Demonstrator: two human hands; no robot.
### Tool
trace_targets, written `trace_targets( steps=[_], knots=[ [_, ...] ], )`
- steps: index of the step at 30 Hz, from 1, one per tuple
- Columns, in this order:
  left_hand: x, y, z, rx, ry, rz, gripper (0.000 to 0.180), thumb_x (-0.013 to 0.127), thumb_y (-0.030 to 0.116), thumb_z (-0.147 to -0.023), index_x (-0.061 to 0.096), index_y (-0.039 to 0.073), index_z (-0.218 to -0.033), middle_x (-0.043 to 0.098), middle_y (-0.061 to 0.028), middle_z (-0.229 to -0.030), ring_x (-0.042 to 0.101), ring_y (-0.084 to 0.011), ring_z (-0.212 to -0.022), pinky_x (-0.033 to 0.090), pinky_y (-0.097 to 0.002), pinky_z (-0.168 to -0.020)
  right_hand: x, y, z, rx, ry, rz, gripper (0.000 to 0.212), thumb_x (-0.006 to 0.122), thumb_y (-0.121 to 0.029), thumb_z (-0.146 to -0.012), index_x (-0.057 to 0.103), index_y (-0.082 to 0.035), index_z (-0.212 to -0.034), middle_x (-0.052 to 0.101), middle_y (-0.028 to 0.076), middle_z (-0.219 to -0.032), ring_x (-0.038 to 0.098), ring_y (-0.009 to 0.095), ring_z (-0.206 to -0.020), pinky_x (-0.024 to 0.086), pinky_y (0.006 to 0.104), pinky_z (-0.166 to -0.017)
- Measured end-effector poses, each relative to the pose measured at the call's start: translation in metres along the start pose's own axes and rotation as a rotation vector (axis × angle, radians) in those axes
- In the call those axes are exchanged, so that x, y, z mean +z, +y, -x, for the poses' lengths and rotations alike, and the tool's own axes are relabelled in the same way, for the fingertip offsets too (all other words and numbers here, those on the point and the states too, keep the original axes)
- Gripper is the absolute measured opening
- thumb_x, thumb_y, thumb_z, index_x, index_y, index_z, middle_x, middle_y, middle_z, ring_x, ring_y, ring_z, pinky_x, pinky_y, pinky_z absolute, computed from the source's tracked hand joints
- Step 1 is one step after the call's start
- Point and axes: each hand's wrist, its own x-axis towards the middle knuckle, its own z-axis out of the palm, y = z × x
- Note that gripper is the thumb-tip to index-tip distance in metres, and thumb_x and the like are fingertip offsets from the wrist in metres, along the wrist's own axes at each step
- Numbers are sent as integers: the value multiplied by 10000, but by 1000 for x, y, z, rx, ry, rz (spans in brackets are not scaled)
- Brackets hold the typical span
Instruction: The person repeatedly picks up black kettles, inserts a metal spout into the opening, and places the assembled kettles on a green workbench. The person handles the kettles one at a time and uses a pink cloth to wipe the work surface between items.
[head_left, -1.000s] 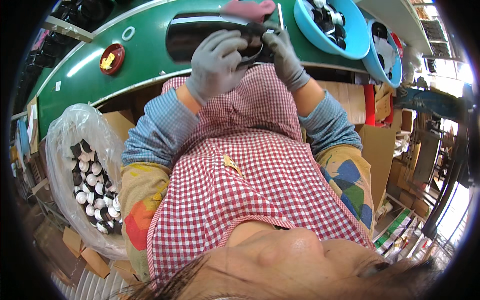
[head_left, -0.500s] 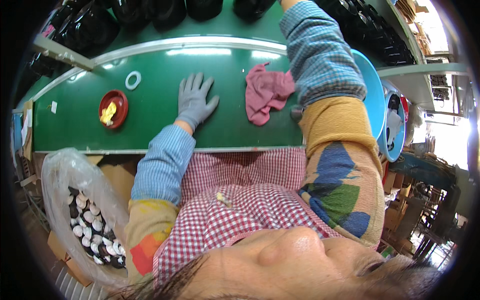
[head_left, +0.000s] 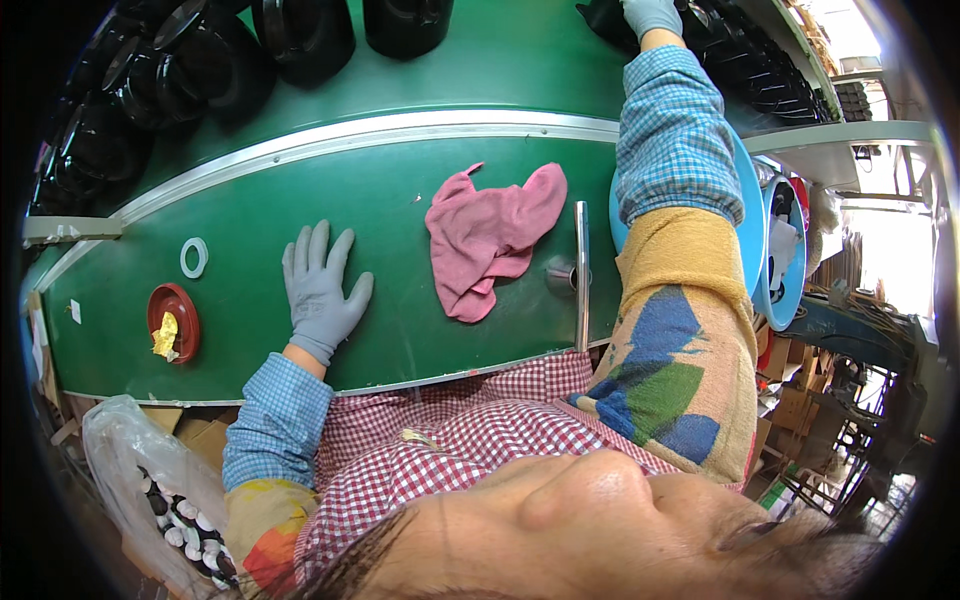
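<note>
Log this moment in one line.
left hand: open on green table | right hand: outstretched at black container, grip unclear | pink cloth: on table

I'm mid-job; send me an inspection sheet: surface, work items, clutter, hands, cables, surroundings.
Surface: green tabletop, light glare.
Work items: glossy black vessel beside the right hand, cropped.
Clutter: pink cloth, crumpled; red dish holding yellow scrap; pale ring; metal rod.
Hands: gloved; left hand palm-down on the tabletop, fingers spread; right at the top edge, grip unclear.
Cables: nothing seen.
Surroundings: black vessels, upper left; blue basin partly behind right arm; plastic bag of black-and-white parts, lower left.
</note>
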Motion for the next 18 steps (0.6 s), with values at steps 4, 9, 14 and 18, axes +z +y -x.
trace_targets(
  steps=[4, 9, 14, 18],
  knots=[
    [0, -3, 8, -22, 9, -18, 638, 714, 379, -831, 572, 152, -1410, 456, -196, -1519, 367, -417, -1446, 232, -604, -1204, 9, -20, 7, 224, 39, 33, 303, 574, -213, -943, 688, -218, -1223, 658, 184, -1278, 653, 395, -1145, 511, 449, -1012],
    [3, -5, 8, -6, 21, -9, 640, 714, 397, -834, 575, 152, -1409, 462, -190, -1517, 371, -411, -1441, 236, -588, -1208, -54, -32, 45, 54, -6, -75, 151, 630, -181, -905, 718, -128, -1016, 714, 184, -1049, 680, 389, -1057, 536, 445, -934],
    [20, -18, 11, -75, 99, 96, 660, 721, 332, -858, 536, 134, -1460, 447, -177, -1556, 376, -374, -1460, 243, -527, -1228, -201, -102, 131, -351, -80, -338, 225, 720, -93, -899, 697, -62, -1122, 703, 136, -1039, 700, 255, -944, 552, 339, -853],
    [-4, 45, 8, -78, 228, 1109, 794, 752, 238, -883, 393, 111, -1580, 413, -168, -1600, 350, -317, -1503, 243, -468, -1249, -330, -154, 227, -537, 66, -530, 221, 755, -52, -863, 693, -56, -1075, 698, 130, -984, 720, 316, -882, 578, 341, -755]
  ],
)
